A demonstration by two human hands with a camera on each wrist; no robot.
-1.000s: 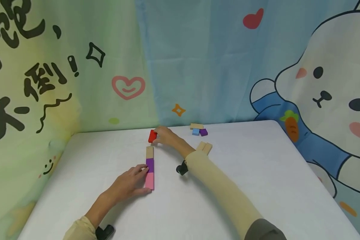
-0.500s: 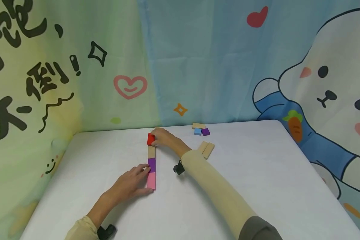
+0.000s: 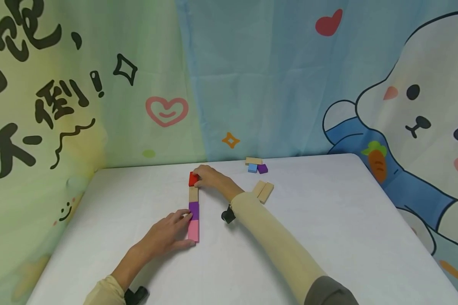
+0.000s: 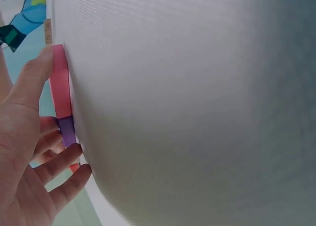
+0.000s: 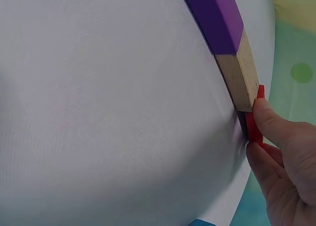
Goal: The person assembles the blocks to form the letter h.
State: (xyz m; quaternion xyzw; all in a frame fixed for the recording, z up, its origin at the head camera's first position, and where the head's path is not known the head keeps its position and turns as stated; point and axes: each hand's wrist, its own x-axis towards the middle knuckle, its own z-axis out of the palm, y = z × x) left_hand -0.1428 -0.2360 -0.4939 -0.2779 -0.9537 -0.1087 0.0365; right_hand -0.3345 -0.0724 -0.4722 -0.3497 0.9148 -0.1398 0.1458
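Near the back edge of the table, my right hand [image 3: 215, 178] pinches a red block [image 3: 192, 179] between thumb and fingers. The red block is at the far end of a straight row: a plain wooden block [image 3: 193, 195], a purple block [image 3: 194, 208] and a pink block [image 3: 193, 231] closest to me. In the right wrist view the thumb is right at the joint of red block and wooden block [image 5: 237, 80]. My left hand [image 3: 164, 233] lies along the row's left side, thumb at the pink block's near end, loosely extended fingers beside the purple block [image 4: 66, 130].
Two wooden blocks [image 3: 266, 192] lie side by side to the right, behind the right forearm. Farther back sit a blue block [image 3: 252, 168], a purple block [image 3: 263, 168] and a wooden block [image 3: 253, 161]. A printed curtain [image 3: 236, 84] hangs behind the white table [image 3: 290, 237].
My right hand has brought the red block toward me, closing the gap to the wooden block, so it now lines up with the row. My left hand has stayed in place.
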